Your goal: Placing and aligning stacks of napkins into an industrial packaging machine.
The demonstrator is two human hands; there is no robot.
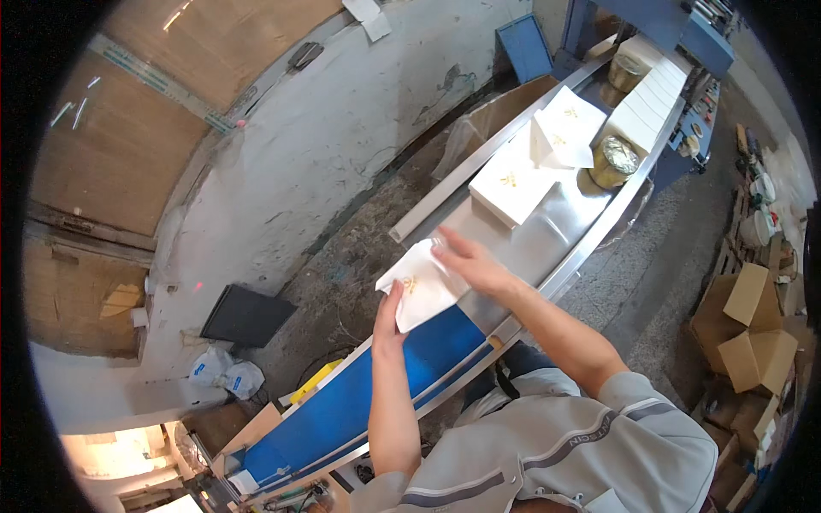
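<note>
Between my two hands is a stack of white paper napkins (pixel 425 295) with a small gold print on top. My left hand (pixel 389 315) grips its near left side, thumb on the top face. At the far right edge, my right hand (pixel 470 262) presses against the napkins, its fingers partly hidden. The stack is over the join between a blue conveyor belt (pixel 368 393) and a steel table (pixel 534 244). Farther along the table sit more printed white napkin stacks (pixel 513 181), one of them tilted. Beside them stands a gold-brown cylinder with a foil-like top (pixel 616 161).
A row of white napkins (pixel 648 98) runs toward a blue machine (pixel 705 43) at the far right, with a second cylinder (pixel 627 70) beside it. Open cardboard boxes (pixel 757 329) stand on the right. A black panel (pixel 248 315) leans by the left wall.
</note>
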